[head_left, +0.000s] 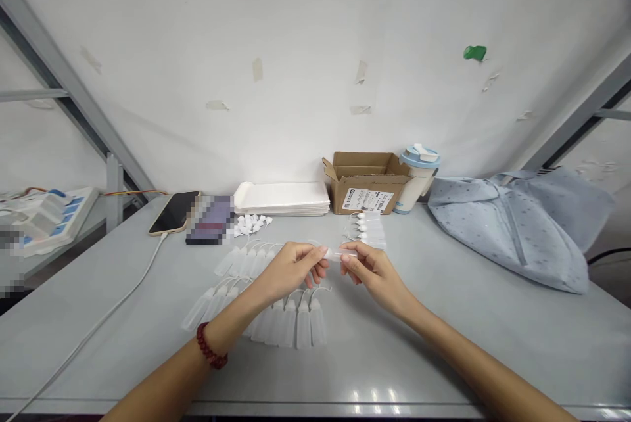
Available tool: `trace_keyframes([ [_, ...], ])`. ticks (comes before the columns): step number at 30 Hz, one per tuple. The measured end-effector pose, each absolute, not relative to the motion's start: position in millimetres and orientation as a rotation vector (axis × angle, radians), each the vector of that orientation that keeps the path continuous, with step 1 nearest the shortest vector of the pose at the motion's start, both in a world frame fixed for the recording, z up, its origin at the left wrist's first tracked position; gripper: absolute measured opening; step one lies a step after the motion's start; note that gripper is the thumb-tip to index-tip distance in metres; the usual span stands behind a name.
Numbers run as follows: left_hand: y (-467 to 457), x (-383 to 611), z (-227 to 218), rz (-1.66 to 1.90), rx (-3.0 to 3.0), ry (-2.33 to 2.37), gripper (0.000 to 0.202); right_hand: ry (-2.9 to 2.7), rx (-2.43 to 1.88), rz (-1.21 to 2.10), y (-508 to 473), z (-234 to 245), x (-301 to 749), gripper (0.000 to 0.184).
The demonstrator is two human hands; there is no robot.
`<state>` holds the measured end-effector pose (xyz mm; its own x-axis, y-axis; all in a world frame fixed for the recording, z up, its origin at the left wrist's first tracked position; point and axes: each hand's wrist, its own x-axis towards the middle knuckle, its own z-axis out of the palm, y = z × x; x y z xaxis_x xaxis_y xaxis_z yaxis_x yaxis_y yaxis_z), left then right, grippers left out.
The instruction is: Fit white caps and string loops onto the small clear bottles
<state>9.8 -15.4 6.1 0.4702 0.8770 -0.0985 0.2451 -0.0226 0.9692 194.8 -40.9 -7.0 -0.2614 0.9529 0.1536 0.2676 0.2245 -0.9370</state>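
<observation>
Above the middle of the grey table, both hands hold one small translucent plastic bottle lying sideways. My left hand pinches its white cap end between thumb and fingers. The body's far end is closed between the fingertips of my right hand. Under and beside my left forearm lie rows of similar flat bottles with white tops and thin curved tails, partly covered by the arm. Another small group of bottles lies beyond my right hand. A heap of small white caps sits behind my left hand.
Along the wall stand a stack of white envelopes, an open cardboard box and a lidded cup. Pale blue fabric lies right. At left are a phone with its cable, a purple item and a power strip.
</observation>
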Motion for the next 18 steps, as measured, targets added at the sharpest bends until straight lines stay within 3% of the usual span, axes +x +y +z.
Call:
trace_keyframes([
  [8,-15.5,6.6,10.9,0.692,1.586,0.964,0.038,-1.837,-1.164,0.900,-43.3,-8.8,194.3,0.029],
  [18,-21.8,7.1,15.3,0.750,1.833,0.963,0.025,-1.642,-1.153,1.209,-39.9,-5.8,194.0,0.042],
])
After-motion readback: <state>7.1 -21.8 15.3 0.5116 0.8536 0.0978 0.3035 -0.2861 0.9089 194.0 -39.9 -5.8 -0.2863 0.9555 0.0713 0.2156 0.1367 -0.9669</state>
